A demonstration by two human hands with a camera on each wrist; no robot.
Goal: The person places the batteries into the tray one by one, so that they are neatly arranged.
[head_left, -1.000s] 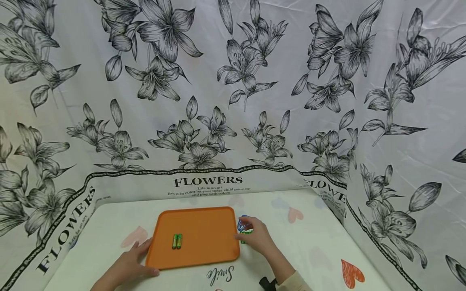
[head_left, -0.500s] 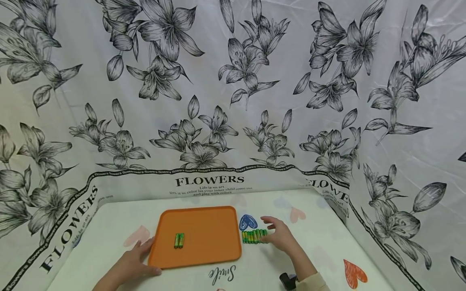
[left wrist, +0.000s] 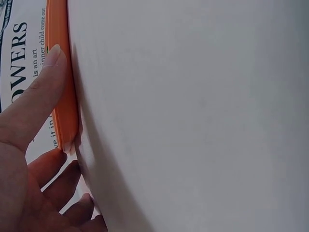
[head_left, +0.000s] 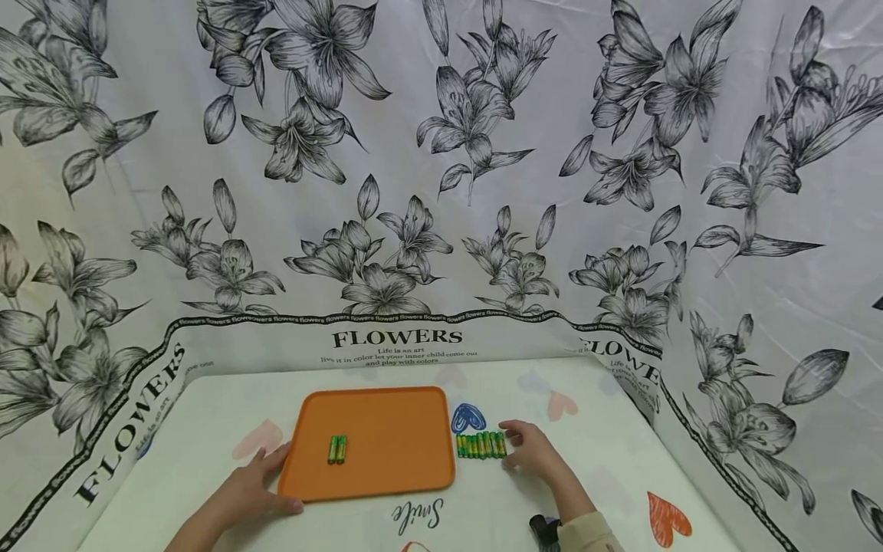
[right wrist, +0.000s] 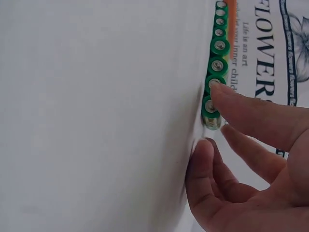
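Observation:
Two green batteries (head_left: 337, 450) lie side by side on an orange tray (head_left: 386, 441). My left hand (head_left: 247, 491) holds the tray's near left corner, thumb along the front edge and fingers at the left side. In the left wrist view the thumb (left wrist: 41, 94) lies against the tray's orange edge (left wrist: 66, 113). Right of the tray, several green batteries (head_left: 480, 445) form a tight row on the table. My right hand (head_left: 539, 458) is at that row's right end, thumb and forefinger spread apart. In the right wrist view the thumb tip overlaps the row's battery ends (right wrist: 217, 65); contact cannot be told.
The white tablecloth (head_left: 566, 491) carries printed hearts and the word Smile. Flower-patterned cloth (head_left: 441, 192) hangs behind the table and at both sides. A black object (head_left: 543, 529) sits by the right wrist.
My right hand has moved right from the tray's edge, uncovering the battery row, and now stays at its right end. The left hand stays on the tray's corner.

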